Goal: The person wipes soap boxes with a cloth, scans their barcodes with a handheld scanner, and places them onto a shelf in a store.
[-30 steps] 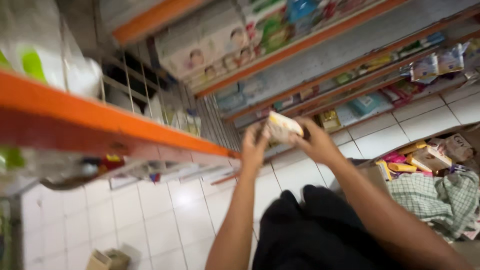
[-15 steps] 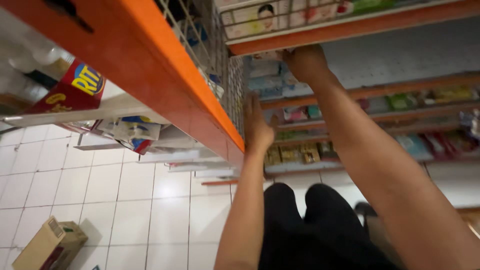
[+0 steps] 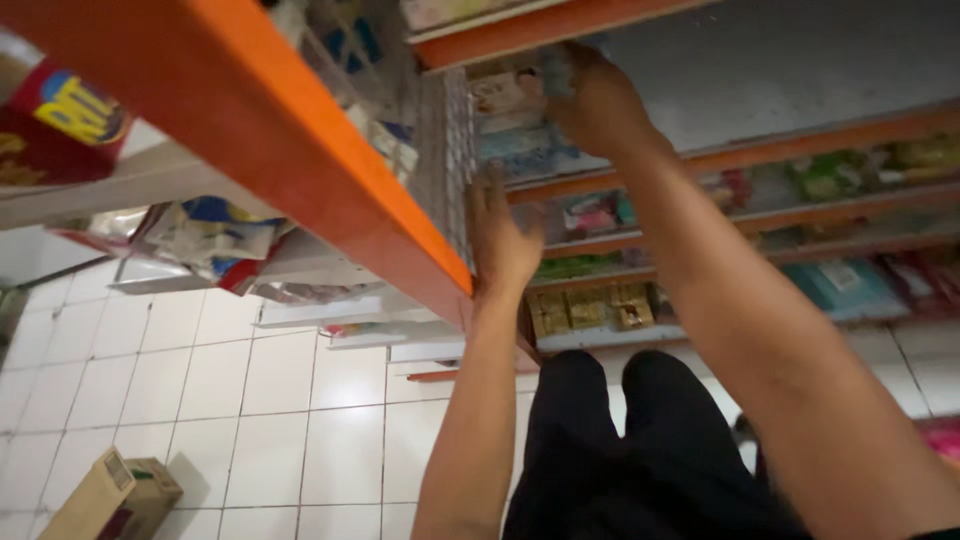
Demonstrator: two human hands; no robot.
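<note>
your right hand point(image 3: 598, 100) is reaching up into the shelf bay under the upper orange shelf edge point(image 3: 540, 28), fingers curled together around a small pale packet point(image 3: 556, 70) that it presses in among the stacked boxes point(image 3: 510, 110) at the far left of that bay. the packet is mostly hidden behind your knuckles, so how firmly it is clamped is hard to tell; it looks gripped rather than let go. your left hand point(image 3: 503, 240) is lower and nearer, palm flat with fingers spread apart, touching the wire mesh divider point(image 3: 455, 170) at the end of the big orange shelf point(image 3: 300, 150) that runs diagonally across the left of the view. it holds nothing.

by the look of it, you are in the placing step: the packet is at the shelf but not yet seated and freed. the next move calls for a steady push into the gap beside the boxes, the left hand bracing on the mesh, then opening the right fingers without dragging the neighbours out.

lower shelves with green, yellow and blue packs point(image 3: 590, 305) run off to the right. on the white tiled floor point(image 3: 250, 400), near left, sits a cardboard box point(image 3: 110, 495). your dark trousers point(image 3: 620, 450) fill the bottom centre.
</note>
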